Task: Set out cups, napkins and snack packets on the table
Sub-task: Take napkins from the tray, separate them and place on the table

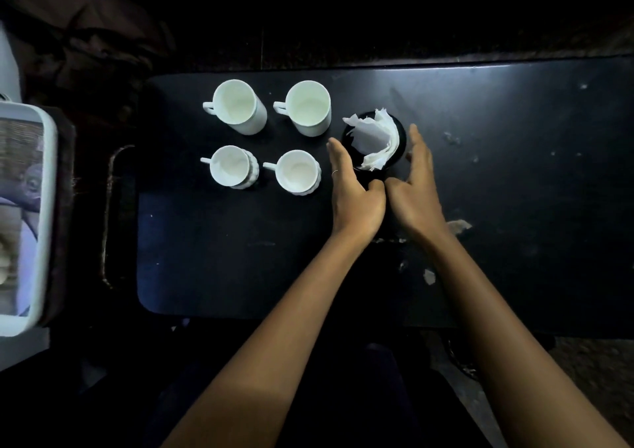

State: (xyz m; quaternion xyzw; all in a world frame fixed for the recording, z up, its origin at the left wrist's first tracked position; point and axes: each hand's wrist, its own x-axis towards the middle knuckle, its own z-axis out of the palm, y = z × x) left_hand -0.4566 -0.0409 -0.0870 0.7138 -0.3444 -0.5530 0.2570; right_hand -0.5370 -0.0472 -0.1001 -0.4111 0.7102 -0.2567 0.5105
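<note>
crumpled white paper napkins (375,140) stand in a round black holder (402,135) on the dark surface (240,241), right of four white ceramic cups (271,132), cradled between the left hand (353,190) and right hand (413,187), both grips open with straight fingers flanking, equally near.

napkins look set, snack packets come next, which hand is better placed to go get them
Neither clearly: no snack packets show. Left hand and right hand both flank the round black holder of white paper napkins. The right has bare black table beside it; four white cups crowd the left.
</note>
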